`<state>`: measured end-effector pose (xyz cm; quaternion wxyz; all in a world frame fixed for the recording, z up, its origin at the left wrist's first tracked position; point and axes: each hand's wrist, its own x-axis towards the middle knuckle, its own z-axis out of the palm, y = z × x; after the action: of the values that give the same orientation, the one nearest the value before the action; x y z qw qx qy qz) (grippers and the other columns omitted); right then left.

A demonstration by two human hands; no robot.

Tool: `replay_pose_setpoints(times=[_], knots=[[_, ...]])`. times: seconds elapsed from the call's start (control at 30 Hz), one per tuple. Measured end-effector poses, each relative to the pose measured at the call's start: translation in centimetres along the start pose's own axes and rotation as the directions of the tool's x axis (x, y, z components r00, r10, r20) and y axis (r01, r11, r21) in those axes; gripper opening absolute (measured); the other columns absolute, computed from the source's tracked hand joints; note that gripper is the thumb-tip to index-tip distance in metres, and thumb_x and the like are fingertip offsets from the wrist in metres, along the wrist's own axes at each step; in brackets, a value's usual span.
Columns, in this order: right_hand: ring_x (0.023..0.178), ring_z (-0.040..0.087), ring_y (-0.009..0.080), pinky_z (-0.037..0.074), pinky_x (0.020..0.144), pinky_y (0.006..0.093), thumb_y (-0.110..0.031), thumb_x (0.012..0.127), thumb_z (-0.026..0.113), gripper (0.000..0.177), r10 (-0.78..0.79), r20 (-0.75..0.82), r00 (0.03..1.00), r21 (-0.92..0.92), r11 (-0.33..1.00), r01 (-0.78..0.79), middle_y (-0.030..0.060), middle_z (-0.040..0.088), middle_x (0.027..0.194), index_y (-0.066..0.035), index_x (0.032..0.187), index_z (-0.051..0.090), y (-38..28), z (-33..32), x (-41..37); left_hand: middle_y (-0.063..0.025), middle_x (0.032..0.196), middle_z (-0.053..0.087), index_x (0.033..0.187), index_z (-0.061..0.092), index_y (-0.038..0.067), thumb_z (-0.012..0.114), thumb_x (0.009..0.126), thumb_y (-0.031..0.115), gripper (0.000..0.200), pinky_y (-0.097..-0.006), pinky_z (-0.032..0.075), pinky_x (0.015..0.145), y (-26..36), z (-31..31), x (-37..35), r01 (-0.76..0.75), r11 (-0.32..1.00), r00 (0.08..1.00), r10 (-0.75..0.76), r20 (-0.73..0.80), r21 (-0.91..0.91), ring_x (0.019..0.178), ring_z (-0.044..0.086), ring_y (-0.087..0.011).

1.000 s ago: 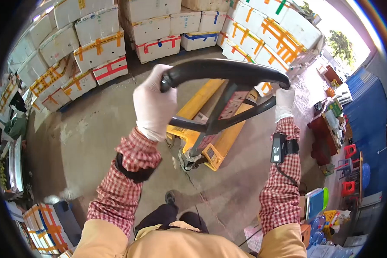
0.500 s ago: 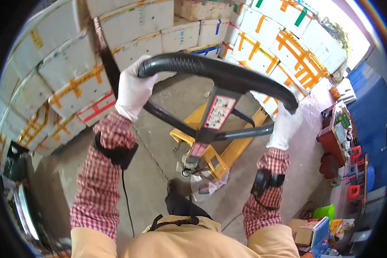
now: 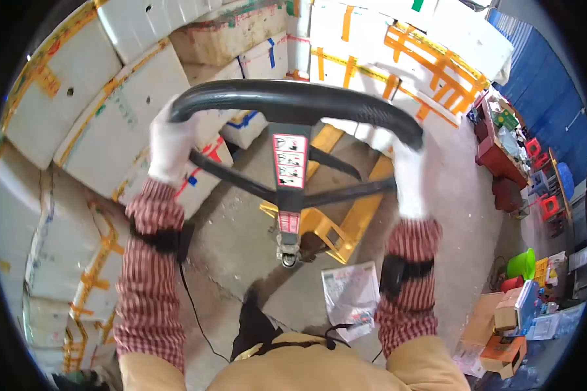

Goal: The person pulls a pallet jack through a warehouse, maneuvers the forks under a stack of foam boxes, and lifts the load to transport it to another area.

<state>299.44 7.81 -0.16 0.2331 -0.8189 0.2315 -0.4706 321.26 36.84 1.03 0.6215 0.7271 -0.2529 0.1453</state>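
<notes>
My left hand (image 3: 171, 142), in a white glove, is wrapped round the left end of a black loop handle (image 3: 287, 101). The right end of the same handle is in my right hand (image 3: 409, 171), also gloved in white and slightly blurred. A label with red edges (image 3: 290, 161) is on the handle's central stem. Beyond and below the handle, a yellow pallet jack (image 3: 361, 215) stands on the concrete floor with its two forks pointing away from me. No load shows on the visible parts of the forks.
White foam boxes (image 3: 127, 107) with coloured tape are stacked at the left and ahead. A printed plastic sheet (image 3: 350, 296) lies on the floor near my feet. At the right are a dark red desk (image 3: 499, 156), red stools, a green bucket (image 3: 522, 264) and cardboard boxes (image 3: 502, 355).
The handle and both hands have shifted left in view, and the stem now looks more upright. The left boxes appear closer. The plastic sheet now lies apart from the jack's base.
</notes>
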Motion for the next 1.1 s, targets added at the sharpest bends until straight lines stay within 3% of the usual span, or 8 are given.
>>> replay_pose_setpoints(times=[0.2,0.33,0.37,0.53,0.6,0.73,0.8,1.1], knots=[[0.082,0.068,0.0152,0.051,0.077,0.0305,-0.006,0.080,0.069,0.027,0.343,-0.302,0.890,-0.115,0.913,-0.391,0.0107,0.071,0.088,-0.001,0.106,0.068,-0.6,4.9,5.2,-0.0014,0.073,0.065,0.104,0.068,0.007,0.065,0.082,0.006,0.022,-0.0277,0.047,0.058,-9.7,12.7,18.1,-0.102,0.994,0.886,0.111,0.451,-0.044,0.062,0.055,-0.0089],[0.086,0.063,0.0087,0.048,0.079,0.0234,-0.001,0.083,0.067,0.023,0.190,-0.312,0.931,0.221,0.968,-0.123,0.0036,0.070,0.097,0.001,0.106,0.068,9.5,7.1,11.1,0.0010,0.080,0.065,0.100,0.069,0.006,0.061,0.087,0.008,0.015,-0.0251,0.048,0.065,-8.8,19.8,21.5,-0.191,0.938,0.860,0.302,0.410,-0.291,0.074,0.056,-0.0055],[0.086,0.063,0.0085,0.048,0.078,0.0233,-0.001,0.083,0.067,0.022,0.138,-0.328,0.935,0.199,0.977,-0.074,0.0032,0.069,0.096,0.001,0.104,0.068,10.8,7.9,12.7,0.0005,0.083,0.067,0.100,0.068,0.005,0.060,0.087,0.008,0.015,-0.0253,0.048,0.069,-9.4,21.4,23.1,0.033,0.947,0.836,0.149,0.528,-0.319,0.077,0.056,-0.0054],[0.081,0.059,0.0070,0.048,0.074,0.0242,-0.005,0.085,0.066,0.020,-0.023,-0.328,0.944,-0.129,0.991,-0.021,0.0023,0.067,0.088,0.001,0.104,0.068,10.7,7.8,15.1,-0.0156,0.083,0.070,0.106,0.069,0.009,0.059,0.081,0.005,0.027,-0.0302,0.051,0.073,-13.1,25.5,25.6,-0.289,0.941,0.860,0.336,0.385,-0.176,0.078,0.069,-0.0232],[0.081,0.058,0.0075,0.047,0.077,0.0245,-0.007,0.085,0.066,0.021,0.065,-0.394,0.917,0.101,0.995,-0.027,0.0026,0.068,0.089,0.001,0.105,0.067,11.9,8.5,15.0,-0.0163,0.084,0.070,0.105,0.070,0.010,0.059,0.079,0.006,0.029,-0.0330,0.052,0.072,-11.3,24.6,25.1,-0.184,0.944,0.861,0.290,0.418,-0.274,0.080,0.069,-0.0301],[0.083,0.059,0.0089,0.047,0.080,0.0247,-0.011,0.086,0.068,0.026,0.108,-0.385,0.917,-0.020,0.992,-0.125,0.0012,0.068,0.093,0.002,0.108,0.068,11.1,8.0,15.3,-0.0097,0.073,0.069,0.103,0.071,0.009,0.062,0.080,0.007,0.024,-0.0310,0.052,0.066,-12.2,25.9,25.0,-0.293,0.922,0.890,0.359,0.280,-0.252,0.068,0.066,-0.0146],[0.074,0.056,0.0050,0.044,0.066,0.0208,-0.014,0.085,0.070,0.028,0.188,-0.367,0.911,-0.006,0.979,-0.204,-0.0012,0.067,0.088,0.000,0.110,0.068,10.7,8.1,15.2,0.0015,0.068,0.064,0.102,0.069,0.005,0.064,0.079,0.005,0.023,-0.0201,0.044,0.052,-11.2,25.9,24.2,-0.081,0.951,0.921,0.186,0.343,-0.297,0.057,0.055,-0.0036],[0.060,0.045,0.0004,0.036,0.053,0.0187,-0.007,0.084,0.068,0.018,0.156,-0.388,0.909,0.080,0.988,-0.135,-0.0068,0.059,0.075,-0.004,0.102,0.069,11.4,8.4,14.7,-0.0159,0.076,0.066,0.095,0.068,0.010,0.064,0.077,0.011,0.019,-0.0355,0.052,0.067,-11.8,26.0,24.3,-0.437,0.893,0.889,0.447,0.100,-0.110,0.075,0.068,-0.0303]])
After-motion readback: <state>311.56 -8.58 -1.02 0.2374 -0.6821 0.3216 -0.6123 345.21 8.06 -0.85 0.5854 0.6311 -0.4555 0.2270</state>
